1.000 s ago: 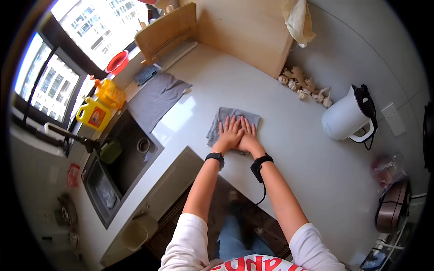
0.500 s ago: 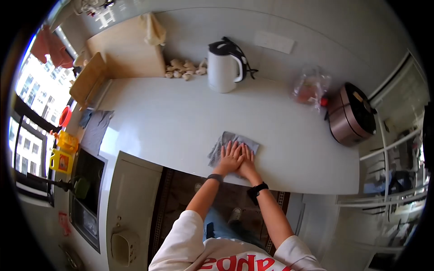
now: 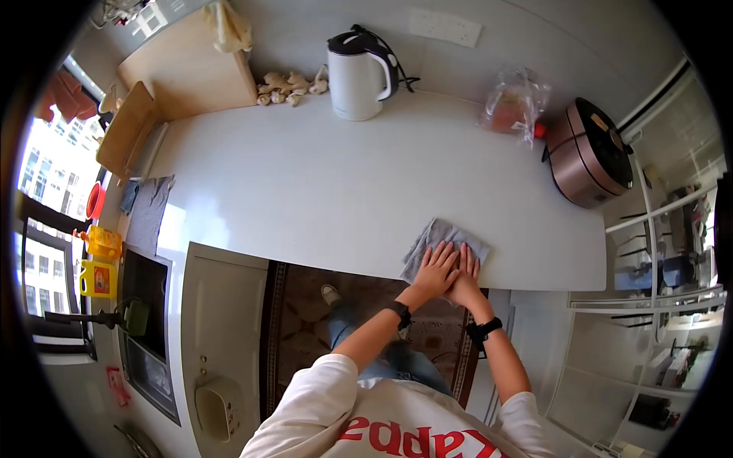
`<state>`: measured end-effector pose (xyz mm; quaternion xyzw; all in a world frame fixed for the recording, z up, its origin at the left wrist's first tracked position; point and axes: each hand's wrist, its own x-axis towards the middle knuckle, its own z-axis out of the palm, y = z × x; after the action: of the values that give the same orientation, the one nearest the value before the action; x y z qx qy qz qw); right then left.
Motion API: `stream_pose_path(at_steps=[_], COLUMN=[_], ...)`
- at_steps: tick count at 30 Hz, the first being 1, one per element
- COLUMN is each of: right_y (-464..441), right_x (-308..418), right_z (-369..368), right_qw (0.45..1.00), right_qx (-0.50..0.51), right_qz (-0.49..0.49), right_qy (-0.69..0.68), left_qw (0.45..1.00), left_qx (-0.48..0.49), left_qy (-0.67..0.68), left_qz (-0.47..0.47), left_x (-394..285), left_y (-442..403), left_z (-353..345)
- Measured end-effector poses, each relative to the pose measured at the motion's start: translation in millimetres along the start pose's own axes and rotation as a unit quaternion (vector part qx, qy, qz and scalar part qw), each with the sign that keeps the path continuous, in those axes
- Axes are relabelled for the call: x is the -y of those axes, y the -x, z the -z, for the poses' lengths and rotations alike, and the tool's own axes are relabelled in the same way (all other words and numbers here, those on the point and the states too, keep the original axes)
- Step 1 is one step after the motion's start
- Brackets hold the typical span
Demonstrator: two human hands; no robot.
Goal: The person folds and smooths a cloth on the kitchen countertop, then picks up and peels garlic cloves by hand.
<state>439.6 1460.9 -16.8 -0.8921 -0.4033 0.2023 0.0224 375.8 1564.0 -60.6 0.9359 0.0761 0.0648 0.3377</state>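
Observation:
A folded grey cloth point(image 3: 432, 233) lies on the white countertop point(image 3: 305, 191) near its front edge, right of the middle. My left hand point(image 3: 435, 273) presses flat on the cloth with its fingers stretched out. Beside it and partly beneath it, my right hand point(image 3: 467, 284) also lies on the cloth, fingers extended. The two hands overlap at the thumbs and palms. Both wrists wear black bands.
A white kettle point(image 3: 356, 76), ginger and garlic point(image 3: 284, 87) and a plastic bag point(image 3: 513, 107) line the wall. At the right stands a rice cooker point(image 3: 589, 156). On the left are a sink point(image 3: 145, 305), another grey cloth point(image 3: 150, 212) and yellow bottles point(image 3: 98, 278).
Both hands and the cloth beneath them have moved right along the counter. The view has turned and shifted to the right, bringing the rice cooker and shelves into sight.

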Motion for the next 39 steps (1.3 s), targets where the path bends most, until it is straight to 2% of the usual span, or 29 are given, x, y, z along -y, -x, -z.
stream_pose_path(at_steps=[3, 5, 7, 9, 14, 17, 21, 25, 30, 33, 39], right_y=[-18.2, -38.7, -60.4, -72.2, -112.5, -132.2, -159.5, -186.4, -215.1, -224.0, -246.1], right_x=[36.3, 62.9, 94.4, 133.7, 235.4, 304.4, 374.3, 430.5, 498.4, 529.6, 569.3], right_z=[-15.9, -38.8, -45.7, -30.6, -40.8, -39.5, -31.9, -51.3, -53.8, -52.9, -67.7], right_qw=[0.998, 0.985, 0.978, 0.979, 0.971, 0.978, 0.97, 0.952, 0.931, 0.923, 0.91], right_qx=[-0.02, -0.112, -0.122, -0.078, -0.077, -0.015, 0.052, 0.003, 0.055, 0.079, 0.061], right_qz=[0.061, 0.117, 0.15, 0.185, 0.227, 0.207, 0.237, 0.302, 0.356, 0.371, 0.407], right_qy=[0.015, 0.056, 0.084, -0.022, 0.018, 0.01, 0.013, 0.042, 0.058, 0.063, 0.055], left_qw=[0.999, 0.996, 0.992, 0.988, 0.979, 0.976, 0.968, 0.942, 0.897, 0.886, 0.869], left_qx=[-0.036, -0.058, -0.078, -0.085, -0.136, -0.15, -0.143, -0.189, -0.261, -0.266, -0.268], left_qy=[-0.001, -0.004, -0.01, -0.029, -0.051, -0.045, -0.059, -0.089, -0.132, -0.138, -0.134], left_qz=[0.028, 0.066, 0.099, 0.127, 0.143, 0.148, 0.199, 0.264, 0.332, 0.354, 0.393], left_x=[29.8, 52.1, 76.6, 99.4, 165.0, 209.3, 257.1, 288.2, 331.6, 352.0, 383.2], left_y=[29.8, 44.1, 57.3, 69.5, 110.1, 137.2, 163.2, 185.0, 209.4, 221.8, 235.5], left_z=[24.5, 46.4, 67.9, 93.6, 164.5, 207.8, 245.7, 282.8, 309.1, 324.6, 347.5])
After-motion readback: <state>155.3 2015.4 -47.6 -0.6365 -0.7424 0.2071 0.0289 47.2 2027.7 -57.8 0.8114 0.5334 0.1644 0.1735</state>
